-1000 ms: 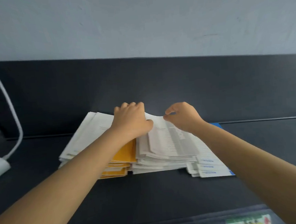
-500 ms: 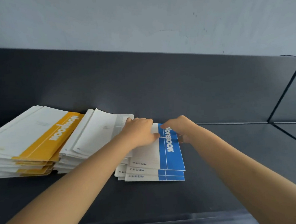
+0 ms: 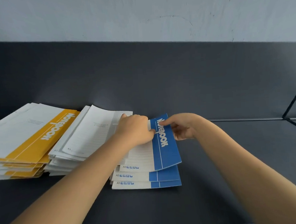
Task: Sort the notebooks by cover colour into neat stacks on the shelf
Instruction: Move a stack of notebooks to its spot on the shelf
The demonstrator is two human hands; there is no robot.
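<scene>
Three piles of notebooks lie on the dark shelf (image 3: pixel 216 168). A yellow-banded stack (image 3: pixel 29 136) is at the far left. Beside it sits a white/grey-covered stack (image 3: pixel 86 138). A small blue-banded stack (image 3: pixel 148 178) lies in the middle. Its top blue notebook (image 3: pixel 166 145) is lifted and bowed at its right edge. My right hand (image 3: pixel 181 127) pinches that notebook's far right edge, thumb on top and fingers under it. My left hand (image 3: pixel 136 128) lies with curled fingers across the far end of the blue notebook and the white/grey stack, thumb at the blue band.
The shelf's dark back panel (image 3: pixel 159 76) rises right behind the piles, with a pale wall (image 3: pixel 137 13) above. A black frame rod (image 3: pixel 295 99) divides the shelf at the far right. The shelf surface continues right of and in front of the piles.
The view has swung right, bringing the yellow stack into sight at the left. My right hand has taken the top blue notebook's edge and raised it slightly; my left hand stays on the piles.
</scene>
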